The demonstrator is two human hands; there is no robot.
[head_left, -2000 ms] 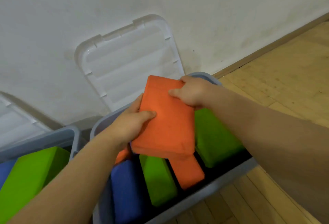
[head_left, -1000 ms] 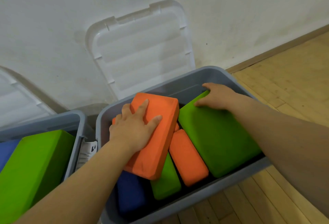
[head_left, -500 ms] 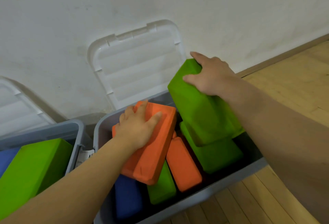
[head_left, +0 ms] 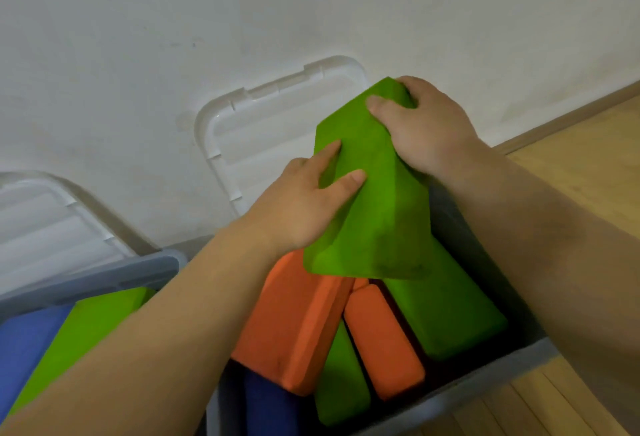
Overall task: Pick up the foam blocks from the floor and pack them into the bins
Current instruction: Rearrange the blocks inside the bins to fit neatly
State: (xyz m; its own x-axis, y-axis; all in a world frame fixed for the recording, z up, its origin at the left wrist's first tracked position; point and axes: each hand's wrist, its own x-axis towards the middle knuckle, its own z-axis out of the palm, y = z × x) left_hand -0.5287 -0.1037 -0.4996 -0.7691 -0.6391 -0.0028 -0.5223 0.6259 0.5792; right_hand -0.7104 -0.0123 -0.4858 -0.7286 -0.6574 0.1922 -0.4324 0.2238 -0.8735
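White wall (head_left: 138,37) fills the background, with a strip of wooden floor (head_left: 571,158) along the right of the grey bin (head_left: 485,380).

Above that bin, the left fingers (head_left: 329,155) lie along the upper left face of the held green block (head_left: 377,214), with the thumb pressed on its front. The left hand (head_left: 301,207) grips the block from the side nearest the second bin (head_left: 86,280). The right hand (head_left: 426,124) is curled round the block's far top corner, thumb on the front face and the other fingers wrapped behind, out of sight. Both forearms reach in from the near edge of the grey bin.

The held green block is tilted and lifted, its lower end over the blocks inside the grey bin. I cannot tell whether it touches them.

Inside the grey bin, a big orange block (head_left: 294,325) leans on the left. A small orange block (head_left: 384,342) lies in the middle and a flat green block (head_left: 450,314) on the right. A narrow green block (head_left: 341,380) sits between the two orange ones at the near side, and a dark blue block (head_left: 266,404) lies at the near left corner.

Behind the grey bin a white lid (head_left: 263,131) leans on the wall. To its left, the second bin holds another green block (head_left: 79,335) and a light blue block (head_left: 24,342), with a second lid (head_left: 45,217) behind.
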